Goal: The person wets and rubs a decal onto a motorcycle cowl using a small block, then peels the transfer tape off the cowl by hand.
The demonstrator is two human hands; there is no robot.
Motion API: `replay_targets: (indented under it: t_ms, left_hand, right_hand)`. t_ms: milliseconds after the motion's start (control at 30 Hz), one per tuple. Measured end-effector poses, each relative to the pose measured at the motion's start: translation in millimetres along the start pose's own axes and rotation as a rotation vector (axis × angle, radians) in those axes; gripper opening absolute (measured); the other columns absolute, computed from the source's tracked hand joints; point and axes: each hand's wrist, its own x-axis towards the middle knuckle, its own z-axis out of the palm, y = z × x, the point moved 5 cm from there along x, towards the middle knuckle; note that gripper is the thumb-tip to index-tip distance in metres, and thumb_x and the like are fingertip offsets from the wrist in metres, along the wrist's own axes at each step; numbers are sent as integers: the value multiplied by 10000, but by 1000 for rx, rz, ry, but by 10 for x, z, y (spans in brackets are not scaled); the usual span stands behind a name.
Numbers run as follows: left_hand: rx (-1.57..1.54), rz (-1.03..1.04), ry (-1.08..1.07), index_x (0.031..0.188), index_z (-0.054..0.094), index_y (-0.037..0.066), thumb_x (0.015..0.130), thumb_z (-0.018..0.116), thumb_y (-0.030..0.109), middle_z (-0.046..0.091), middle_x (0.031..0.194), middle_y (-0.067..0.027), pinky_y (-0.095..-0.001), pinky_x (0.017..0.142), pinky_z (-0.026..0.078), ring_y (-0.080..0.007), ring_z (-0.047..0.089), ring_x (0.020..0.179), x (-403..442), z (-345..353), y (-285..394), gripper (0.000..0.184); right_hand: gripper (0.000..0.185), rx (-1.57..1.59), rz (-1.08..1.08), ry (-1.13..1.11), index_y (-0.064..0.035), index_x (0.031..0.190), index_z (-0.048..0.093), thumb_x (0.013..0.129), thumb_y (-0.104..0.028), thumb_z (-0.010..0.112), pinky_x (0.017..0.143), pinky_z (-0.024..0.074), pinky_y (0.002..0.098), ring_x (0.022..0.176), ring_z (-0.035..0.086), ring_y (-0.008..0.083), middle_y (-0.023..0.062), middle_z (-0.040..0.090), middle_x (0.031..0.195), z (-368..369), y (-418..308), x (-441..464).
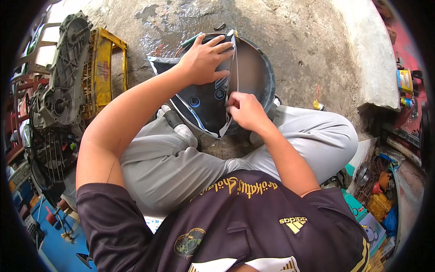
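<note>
A black, pointed plastic fairing panel (206, 109) with pale edges and two round holes lies across a round dark basin (270, 68). My left hand (206, 59) rests palm down on the upper part of the panel, fingers spread towards its right edge and thumb apart. Lower down, at that same edge, is my right hand (247, 111). Its fingers are curled together against the panel; anything between them is hidden. To the right of the panel, a blurred brownish surface shows inside the basin.
Wet concrete floor (290, 27) surrounds the basin. A grey metal engine casing (65, 72) and a yellow plastic crate (97, 68) stand at the left. A small yellow-and-white item (319, 105) lies near my right knee. Clutter (378, 199) fills the lower right beside a concrete ledge (371, 54).
</note>
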Motion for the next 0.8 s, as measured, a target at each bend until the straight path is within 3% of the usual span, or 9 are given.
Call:
replay_targets:
  t_ms: [133, 300, 367, 567, 633, 667, 700, 767, 800]
  left_hand:
    - [12, 10, 2, 1513, 590, 177, 979, 655, 540, 471, 1649, -48, -665, 1235, 277, -278, 361, 1567, -3, 20, -10, 649]
    - [24, 2, -13, 1519, 586, 184, 979, 655, 539, 470, 1651, -46, -667, 1236, 275, -277, 364, 1565, 1, 1, -7, 650]
    - [25, 3, -25, 1520, 585, 186, 978, 656, 538, 470, 1651, -45, -666, 1238, 271, -273, 364, 1565, -9, 12, -15, 650]
    - [42, -1, -22, 1525, 581, 196, 979, 648, 550, 469, 1653, -36, -666, 1244, 261, -266, 359, 1570, -3, 29, -15, 655]
    - [48, -7, -28, 1527, 579, 198, 979, 647, 549, 467, 1655, -33, -666, 1244, 261, -265, 359, 1570, -6, 21, -22, 654]
    - [51, -8, -35, 1528, 577, 199, 980, 646, 548, 464, 1657, -31, -665, 1244, 260, -265, 359, 1569, -3, 21, -13, 653]
    - [49, -4, -35, 1528, 577, 199, 980, 646, 548, 464, 1657, -31, -665, 1244, 260, -265, 359, 1569, -1, 21, -5, 653]
    - [26, -7, -34, 1530, 577, 202, 978, 649, 547, 459, 1660, -30, -666, 1245, 258, -263, 357, 1570, 2, 8, -15, 655]
    - [28, -7, -34, 1530, 577, 202, 978, 649, 547, 459, 1660, -30, -666, 1245, 258, -263, 357, 1570, 5, 14, -14, 655]
  right_hand:
    - [115, 84, -11, 218, 11, 949, 684, 882, -82, 701, 768, 558, 501, 864, 706, 474, 263, 717, 854, -71, 18, 42]
    - [122, 33, -89, 130, -1, 996, 720, 897, -67, 694, 762, 562, 485, 859, 719, 448, 260, 726, 869, -17, -54, -12]
    - [123, 119, -109, 226, 2, 987, 731, 892, -66, 693, 758, 566, 472, 849, 730, 432, 257, 728, 863, -68, -24, 28]
    - [161, 34, 48, 52, 22, 955, 739, 871, -112, 712, 716, 567, 446, 773, 739, 401, 240, 736, 827, 34, -3, -33]
    - [155, 137, 103, 126, 24, 950, 748, 899, -122, 736, 635, 516, 349, 643, 673, 193, 151, 734, 752, 3, 37, -7]
    - [150, 152, 78, 206, 28, 947, 745, 893, -111, 740, 632, 516, 354, 646, 674, 177, 145, 733, 746, -49, 15, 8]
    - [150, 153, 81, 209, 28, 947, 745, 893, -111, 740, 632, 516, 354, 646, 674, 177, 145, 733, 746, -40, 15, -3]
    - [143, 169, 58, 208, 5, 941, 747, 863, -112, 724, 720, 570, 425, 757, 746, 362, 211, 746, 806, -19, 17, -10]
    - [147, 96, 56, 128, 2, 939, 747, 857, -119, 728, 721, 571, 421, 754, 742, 365, 210, 744, 805, 36, 49, -5]
